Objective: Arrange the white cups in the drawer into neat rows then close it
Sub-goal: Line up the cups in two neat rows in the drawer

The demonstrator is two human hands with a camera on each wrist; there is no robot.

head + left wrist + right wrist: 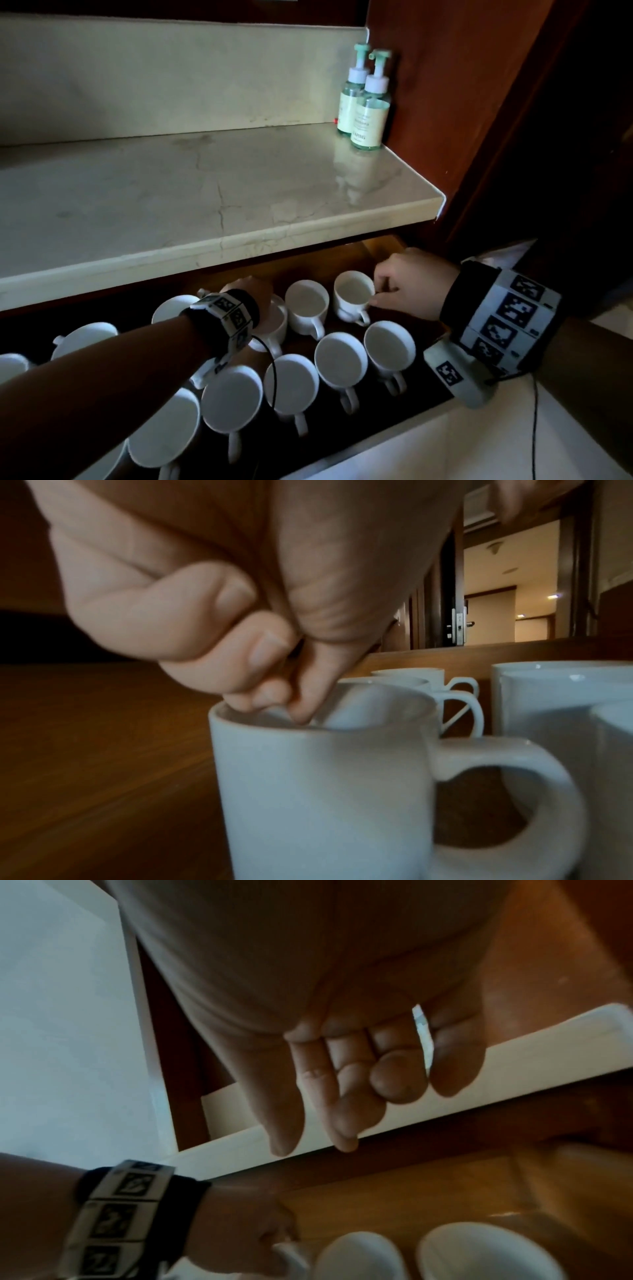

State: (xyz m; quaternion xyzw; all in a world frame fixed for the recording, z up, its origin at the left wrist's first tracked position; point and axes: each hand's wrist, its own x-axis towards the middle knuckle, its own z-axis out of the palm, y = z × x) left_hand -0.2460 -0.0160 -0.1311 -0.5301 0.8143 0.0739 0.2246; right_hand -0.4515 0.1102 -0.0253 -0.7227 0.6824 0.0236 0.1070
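Under the marble counter (205,192), an open drawer (404,421) of white cups (340,356), all upright, handles toward the front. Front row: cups side by side, rims nearly touching. Back row, right end: two cups next to each other, the outermost cup (353,293) just beside the right hand (407,284). Right hand at that cup's rim — fingers bent, thumb and forefinger apparently at the rim, yet the wrist view shows loosely curled fingers (346,1096) around nothing; grip cannot be told for certain. Left hand (192,593) over a third back-row cup (322,777), fingertips curled over its rim and dipping inside, pinching the wall; mostly hidden behind the wristband (227,318) in the head view. Farther left, more cups, less orderly, some partly covered by the left forearm. On the counter's far right corner — two green pump bottles (364,102), touching.
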